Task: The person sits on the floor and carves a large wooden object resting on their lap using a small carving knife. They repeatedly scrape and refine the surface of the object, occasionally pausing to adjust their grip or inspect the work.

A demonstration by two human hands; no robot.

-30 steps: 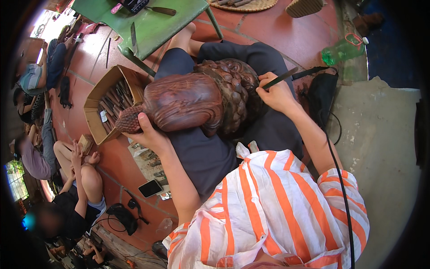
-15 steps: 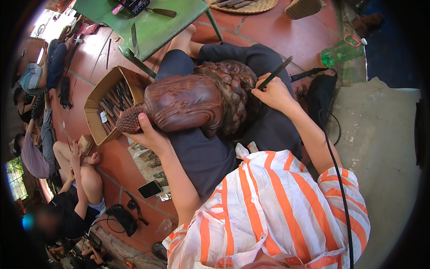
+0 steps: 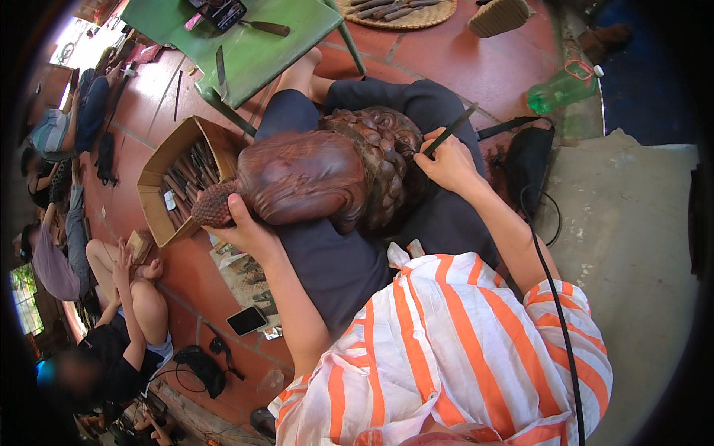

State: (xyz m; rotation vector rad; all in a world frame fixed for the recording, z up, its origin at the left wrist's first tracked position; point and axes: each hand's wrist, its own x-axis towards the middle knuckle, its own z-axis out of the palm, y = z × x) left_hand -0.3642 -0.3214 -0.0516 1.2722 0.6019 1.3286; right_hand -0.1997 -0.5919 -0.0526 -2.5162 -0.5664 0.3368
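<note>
Across my lap lies a carved dark-wood statue [image 3: 305, 175], its studded, rounded head toward the left and its petal-carved base toward the right. My left hand [image 3: 242, 227] is closed round the head, the thumb on its upper side. In my right hand [image 3: 450, 163] is a slim, flat, dark file-like tool [image 3: 455, 128], pinched by the fingers at the base's right side. One end of this tool points up and away to the right; its lower end, by the carving, is hidden by my fingers.
Beside the statue's head stands a cardboard box [image 3: 152, 189] of wooden-handled tools. Beyond are a green chair [image 3: 275, 44] holding a knife and a phone, and a woven tray [image 3: 401, 21]. A green bottle [image 3: 561, 91] stands right. Another phone [image 3: 247, 320] lies left; several people sit farther left.
The file-like tool and my right hand have shifted slightly, and the tool leans a little differently. My left hand keeps its hold on the statue's head. The whole view has moved slightly.
</note>
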